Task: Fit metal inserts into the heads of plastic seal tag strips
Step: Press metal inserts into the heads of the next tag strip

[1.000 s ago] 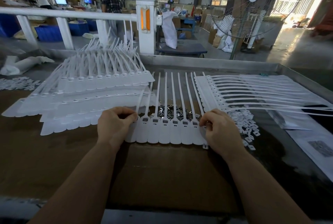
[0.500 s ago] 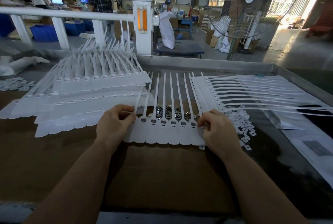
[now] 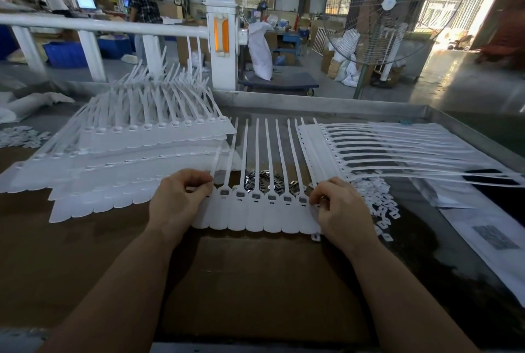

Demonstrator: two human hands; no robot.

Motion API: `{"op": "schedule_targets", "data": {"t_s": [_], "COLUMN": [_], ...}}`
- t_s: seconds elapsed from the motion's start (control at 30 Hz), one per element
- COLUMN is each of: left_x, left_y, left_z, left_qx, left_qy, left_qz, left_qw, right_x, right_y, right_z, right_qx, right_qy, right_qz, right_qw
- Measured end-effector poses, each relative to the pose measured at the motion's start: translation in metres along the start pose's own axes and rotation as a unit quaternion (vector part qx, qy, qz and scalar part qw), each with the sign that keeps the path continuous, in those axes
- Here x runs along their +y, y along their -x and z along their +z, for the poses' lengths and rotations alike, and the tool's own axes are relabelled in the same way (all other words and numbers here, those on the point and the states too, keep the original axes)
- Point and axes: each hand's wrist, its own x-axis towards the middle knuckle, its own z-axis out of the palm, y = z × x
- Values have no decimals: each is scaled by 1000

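The strip of seal tags (image 3: 257,214) lay flat on the bench (image 3: 85,253), near centre, each end pinched by the fingers of the left hand (image 3: 177,200) and right hand (image 3: 339,210) — positioning, likely. Next move probably called for picking metal inserts (image 3: 262,177) just beyond — head sockets looked partly filled

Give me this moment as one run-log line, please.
left hand: pinching left end of white plastic seal tag strip row | right hand: pinching right end | small shiny metal inserts: piled behind row | visible heads: filled
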Motion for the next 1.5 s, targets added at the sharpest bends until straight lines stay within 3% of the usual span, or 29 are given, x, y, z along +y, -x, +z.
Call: {"op": "schedule_targets", "data": {"t_s": [0.33, 0.67, 1.5], "left_x": [0, 0, 3], "left_y": [0, -2, 3], "left_z": [0, 0, -2], "left_qx": [16, 24, -14], "left_qy": [43, 98, 55], "left_qz": [7, -54, -22], "left_qw": [999, 993, 998], "right_x": [0, -2, 0], "right_y": [1, 0, 2], "right_z": [-1, -2, 1], "right_qx": [12, 7, 23], "right_qy": [-4, -1, 1], "right_qz": [-4, 0, -10], "right_qw": [1000, 1000, 1000]}}
